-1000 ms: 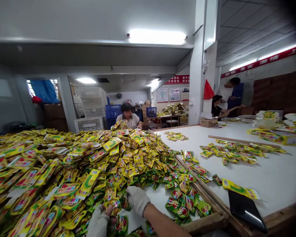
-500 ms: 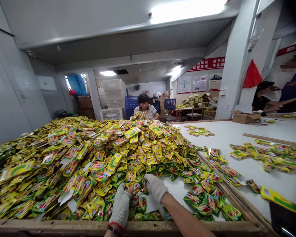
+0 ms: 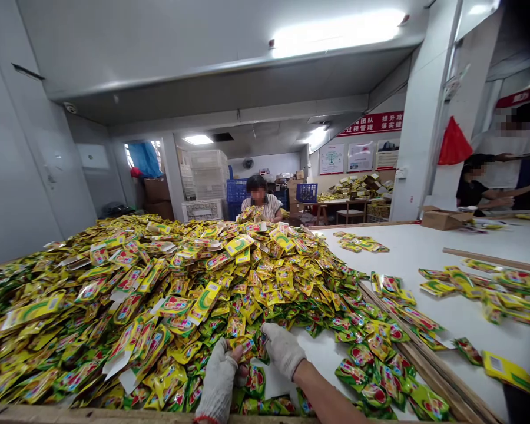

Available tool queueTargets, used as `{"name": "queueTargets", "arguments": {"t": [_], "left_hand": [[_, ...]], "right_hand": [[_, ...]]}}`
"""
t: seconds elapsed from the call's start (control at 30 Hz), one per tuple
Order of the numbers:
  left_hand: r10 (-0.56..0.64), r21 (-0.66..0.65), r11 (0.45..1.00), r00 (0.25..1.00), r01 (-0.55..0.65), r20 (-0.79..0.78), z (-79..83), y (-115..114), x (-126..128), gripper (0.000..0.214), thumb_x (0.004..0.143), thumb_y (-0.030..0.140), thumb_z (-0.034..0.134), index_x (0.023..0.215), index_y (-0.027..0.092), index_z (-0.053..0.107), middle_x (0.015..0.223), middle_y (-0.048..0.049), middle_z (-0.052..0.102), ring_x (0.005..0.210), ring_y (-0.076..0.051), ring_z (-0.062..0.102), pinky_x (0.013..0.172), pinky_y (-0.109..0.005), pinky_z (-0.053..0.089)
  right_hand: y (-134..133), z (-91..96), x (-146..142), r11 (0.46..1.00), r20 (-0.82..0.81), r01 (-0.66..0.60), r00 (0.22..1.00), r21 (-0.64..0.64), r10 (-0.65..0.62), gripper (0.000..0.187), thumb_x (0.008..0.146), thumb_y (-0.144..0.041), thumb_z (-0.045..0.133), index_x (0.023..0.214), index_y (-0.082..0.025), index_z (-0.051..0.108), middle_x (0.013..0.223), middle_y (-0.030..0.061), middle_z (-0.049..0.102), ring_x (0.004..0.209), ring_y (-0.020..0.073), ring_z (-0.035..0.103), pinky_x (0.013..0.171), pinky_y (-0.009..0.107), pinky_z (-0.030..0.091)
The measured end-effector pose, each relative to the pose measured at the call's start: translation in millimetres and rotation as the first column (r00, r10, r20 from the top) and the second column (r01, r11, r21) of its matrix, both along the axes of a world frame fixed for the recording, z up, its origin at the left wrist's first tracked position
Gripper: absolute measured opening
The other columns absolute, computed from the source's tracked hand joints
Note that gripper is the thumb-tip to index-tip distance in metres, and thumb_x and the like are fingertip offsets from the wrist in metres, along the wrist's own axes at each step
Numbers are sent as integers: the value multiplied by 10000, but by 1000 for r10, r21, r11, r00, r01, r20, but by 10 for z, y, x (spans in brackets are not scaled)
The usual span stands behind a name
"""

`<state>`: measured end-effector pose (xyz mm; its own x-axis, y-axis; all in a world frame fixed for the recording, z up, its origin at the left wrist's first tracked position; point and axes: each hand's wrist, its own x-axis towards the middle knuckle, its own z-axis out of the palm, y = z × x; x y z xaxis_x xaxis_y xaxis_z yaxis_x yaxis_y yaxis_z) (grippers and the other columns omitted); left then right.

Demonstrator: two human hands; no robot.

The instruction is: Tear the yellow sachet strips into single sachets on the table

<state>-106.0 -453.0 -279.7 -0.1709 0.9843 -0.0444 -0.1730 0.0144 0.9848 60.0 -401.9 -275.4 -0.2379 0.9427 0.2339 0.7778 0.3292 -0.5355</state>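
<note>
My left hand (image 3: 218,380), in a pale knit glove with bare fingertips, is closed around a small glossy yellow packet (image 3: 246,346) at the bottom centre. Just to its right, my right hand (image 3: 285,351), gloved too, has its fingers bent and pinched on a dark green packet (image 3: 261,345). The two hands are close together at the front foot of a large heap of yellow and green packets (image 3: 269,271). A green packet (image 3: 256,380) lies under them on the white tabletop (image 3: 276,380). The right fingertips are partly hidden.
A wooden rail (image 3: 433,371) borders the heap on the right. Beyond it, more packets (image 3: 507,282) and a yellow box (image 3: 510,371) lie on a white table (image 3: 406,241). Past the heap sits a co-worker (image 3: 265,203); an open carton (image 3: 444,218) stands at the back right.
The camera view has tilted slightly up, so everything sits a little lower in the picture. Both hands keep nearly the same place and grip.
</note>
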Motion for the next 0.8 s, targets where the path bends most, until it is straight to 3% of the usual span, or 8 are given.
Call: {"name": "queueTargets", "arguments": {"t": [0.43,0.8], "left_hand": [[15,-26,1000,999,-14,48,81,-33,25,516,620,491,759,879,213,409,644,63,514,465,-101,546,386,-177,361],[10,-27,1000,996,-8,85,114,-64,44,506,632,500,741,877,216,402,665,59,516,485,-107,572,411,-189,414]], "right_hand": [[48,-55,7,1000,14,-2,1000,7,2,370,746,-164,492,1077,-231,644,1032,81,681,939,228,619,821,283,428],[36,-51,0,1000,14,-13,1000,4,13,306,772,-194,493,1043,-217,635,984,73,670,865,205,605,788,275,426]]}}
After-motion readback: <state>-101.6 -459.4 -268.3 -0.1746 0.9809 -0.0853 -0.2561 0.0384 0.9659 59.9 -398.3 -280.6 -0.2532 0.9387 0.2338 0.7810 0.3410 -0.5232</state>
